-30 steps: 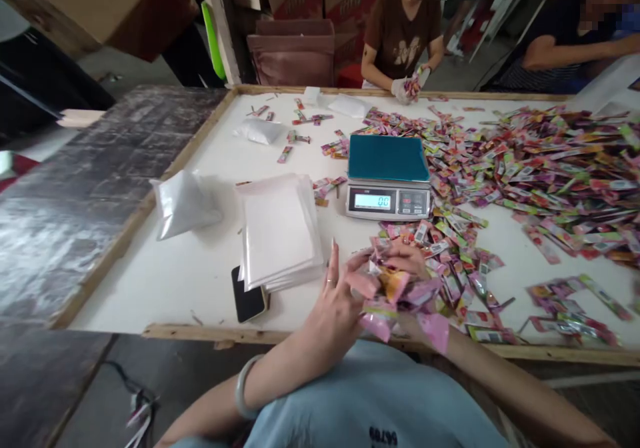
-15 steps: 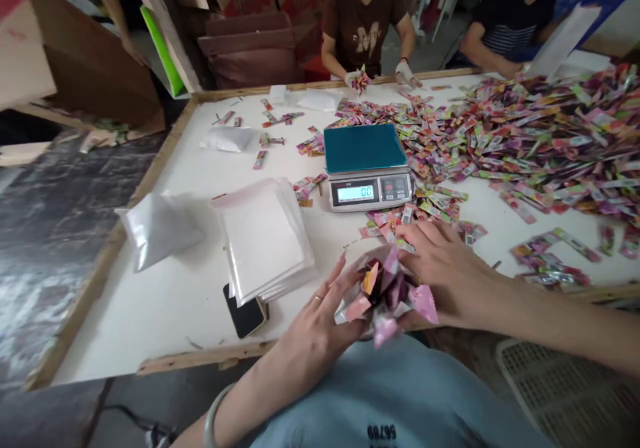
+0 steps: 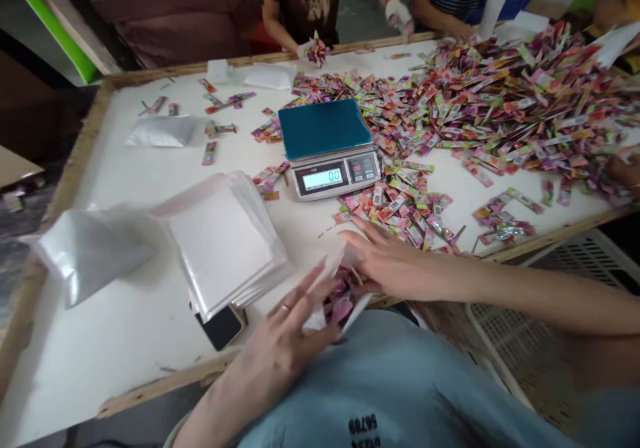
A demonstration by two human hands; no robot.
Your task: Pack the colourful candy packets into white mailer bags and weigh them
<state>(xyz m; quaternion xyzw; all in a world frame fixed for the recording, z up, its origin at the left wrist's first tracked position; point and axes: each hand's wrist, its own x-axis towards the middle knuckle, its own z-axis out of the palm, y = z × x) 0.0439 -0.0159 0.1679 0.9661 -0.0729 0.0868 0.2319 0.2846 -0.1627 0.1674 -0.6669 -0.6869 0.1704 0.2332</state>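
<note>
My left hand (image 3: 285, 338) and my right hand (image 3: 385, 261) meet at the near edge of the white table (image 3: 125, 328), both gripping a clear plastic bag (image 3: 340, 295) with pink and coloured sachets inside. My left fingers press along the bag's left side; a ring shows on one finger. My right hand covers the bag's top right. Just beyond my right hand lies a small heap of coloured sachets (image 3: 400, 208). A digital scale (image 3: 327, 145) with a teal platform reads zero behind that heap.
A stack of empty clear bags (image 3: 220, 241) lies left of my hands, a black phone (image 3: 220, 327) under its near corner. A loose white bag (image 3: 90, 251) sits far left. A big sachet pile (image 3: 515, 108) fills the right. A co-worker's gloved hands (image 3: 313, 49) work opposite. A white crate (image 3: 540, 328) stands below the table, right.
The bunch of sachets that stuck out loose between my hands now sits lower, inside the clear bag. The view has tilted down and swung right.
</note>
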